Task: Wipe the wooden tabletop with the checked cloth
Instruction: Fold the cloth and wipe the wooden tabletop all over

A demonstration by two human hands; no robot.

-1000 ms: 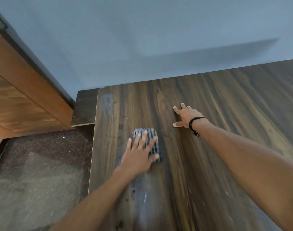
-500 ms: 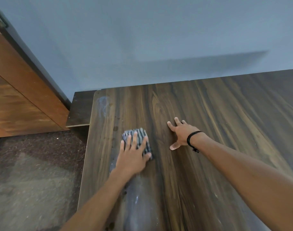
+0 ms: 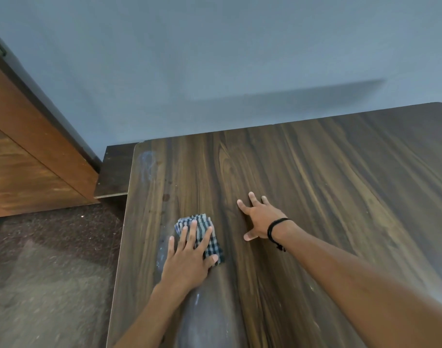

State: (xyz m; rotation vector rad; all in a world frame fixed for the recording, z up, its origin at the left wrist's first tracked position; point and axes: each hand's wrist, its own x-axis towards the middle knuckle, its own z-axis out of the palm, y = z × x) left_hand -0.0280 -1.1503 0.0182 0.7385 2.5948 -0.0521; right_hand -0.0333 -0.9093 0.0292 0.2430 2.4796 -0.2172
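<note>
Left hand [image 3: 187, 257] flat, fingers straight, pressing cloth [image 3: 202, 229]; right hand [image 3: 259, 219] released, splayed on tabletop [image 3: 328, 187]. Press evenly, sweep toward pale smear [image 3: 147, 159] ahead of left hand.

Plain blue-grey wall [image 3: 215, 59], brown wooden panel [image 3: 26, 159] to the wall's left, dark low ledge [image 3: 114, 172] at the wall's foot, speckled dark floor [image 3: 51, 272] further out from it.

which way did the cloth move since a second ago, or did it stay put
Yes. The cloth under the left hand slid back toward the person, away from the dark spot on the table.
</note>
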